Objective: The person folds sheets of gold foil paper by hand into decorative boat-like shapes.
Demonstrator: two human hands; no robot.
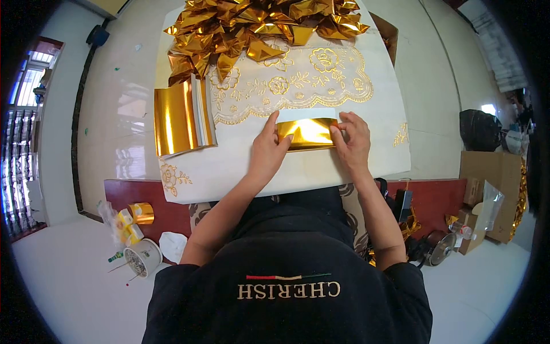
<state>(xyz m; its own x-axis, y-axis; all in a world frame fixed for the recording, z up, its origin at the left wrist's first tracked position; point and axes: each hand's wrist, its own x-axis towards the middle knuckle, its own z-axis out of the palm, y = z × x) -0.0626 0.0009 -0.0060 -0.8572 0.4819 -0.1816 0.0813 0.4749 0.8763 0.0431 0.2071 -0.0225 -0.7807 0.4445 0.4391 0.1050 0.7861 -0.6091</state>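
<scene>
Near the surface's front edge, left hand and right hand pinched opposite ends of the gold sheet, apparently mid-fold; next move seemed to call for edges aligned before creasing.

A bright window shows at the left wall, beside a pale, glossy floor.

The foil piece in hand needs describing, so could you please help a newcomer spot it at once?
On the white-covered table, look towards the near edge. There the shiny gold foil piece spans from the left hand to the right hand. Unlike the foil stack and the pointed foil heap, it is held by both hands.
</scene>
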